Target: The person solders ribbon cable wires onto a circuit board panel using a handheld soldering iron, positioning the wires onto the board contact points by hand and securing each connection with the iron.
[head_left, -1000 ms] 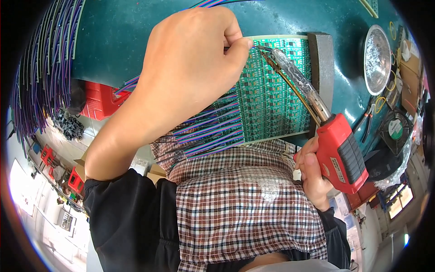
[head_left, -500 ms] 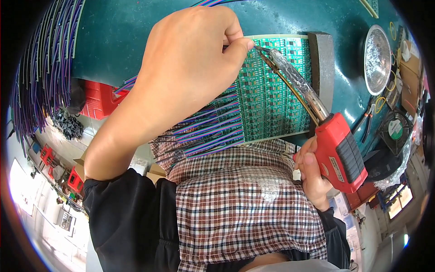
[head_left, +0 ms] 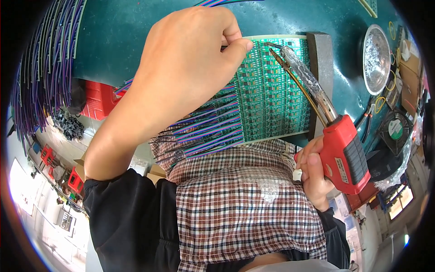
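Observation:
My left hand [head_left: 192, 59] reaches over the far left part of a green circuit board panel [head_left: 274, 97]. Its thumb and forefinger are pinched together at the panel's edge, and what lies between them is hidden. My right hand [head_left: 315, 170] grips a red soldering gun [head_left: 346, 156] from below. The gun's dark tip is over the far rows of the panel, a short way right of my left fingertips; I cannot tell whether it touches. A thin brass-coloured tube runs along the gun's barrel. Multicoloured wires [head_left: 213, 133] stick out from the panel's left side.
A dark grey block [head_left: 320, 72] stands against the panel's right edge. A metal bowl [head_left: 377, 59], pliers [head_left: 366, 120] and a small fan [head_left: 395, 129] lie to the right on the green table [head_left: 118, 31]. Bundled wires [head_left: 43, 68] hang at the far left, near a red plastic stool [head_left: 97, 99].
The soldering gun has moved slightly right, its tip drawing away from my left fingertips. My left hand has stayed almost where it was.

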A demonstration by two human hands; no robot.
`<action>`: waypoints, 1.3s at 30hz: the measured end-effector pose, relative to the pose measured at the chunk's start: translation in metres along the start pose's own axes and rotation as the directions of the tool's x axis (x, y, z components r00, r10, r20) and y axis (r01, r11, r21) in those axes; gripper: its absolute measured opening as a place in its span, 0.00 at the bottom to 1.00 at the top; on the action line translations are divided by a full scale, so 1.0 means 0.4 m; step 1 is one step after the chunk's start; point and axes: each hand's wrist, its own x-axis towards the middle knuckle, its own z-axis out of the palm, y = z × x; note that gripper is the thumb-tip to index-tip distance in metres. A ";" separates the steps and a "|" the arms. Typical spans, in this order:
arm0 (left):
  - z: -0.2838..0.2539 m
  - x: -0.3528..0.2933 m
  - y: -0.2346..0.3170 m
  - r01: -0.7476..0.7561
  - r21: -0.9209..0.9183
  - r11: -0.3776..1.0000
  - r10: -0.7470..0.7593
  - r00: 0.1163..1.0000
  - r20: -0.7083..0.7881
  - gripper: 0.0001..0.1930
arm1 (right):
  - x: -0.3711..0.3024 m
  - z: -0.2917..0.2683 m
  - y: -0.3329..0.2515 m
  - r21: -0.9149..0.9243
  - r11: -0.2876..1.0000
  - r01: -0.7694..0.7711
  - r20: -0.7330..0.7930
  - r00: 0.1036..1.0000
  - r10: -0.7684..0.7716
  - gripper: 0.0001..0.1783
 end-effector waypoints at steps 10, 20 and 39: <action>-0.039 0.083 0.023 -0.191 0.172 0.966 0.224 0.954 -0.199 0.08 | -0.001 0.002 0.000 0.047 0.998 0.034 -0.008 0.999 -0.034 0.08; -0.003 0.117 -0.027 -0.443 0.482 0.756 0.609 0.746 -0.270 0.06 | -0.006 0.000 0.010 0.021 0.999 0.033 -0.062 0.998 -0.032 0.09; 0.020 -0.038 0.003 -0.057 0.129 0.990 0.071 0.992 -0.108 0.10 | -0.027 -0.017 0.032 -0.118 0.991 0.055 0.024 0.998 -0.053 0.12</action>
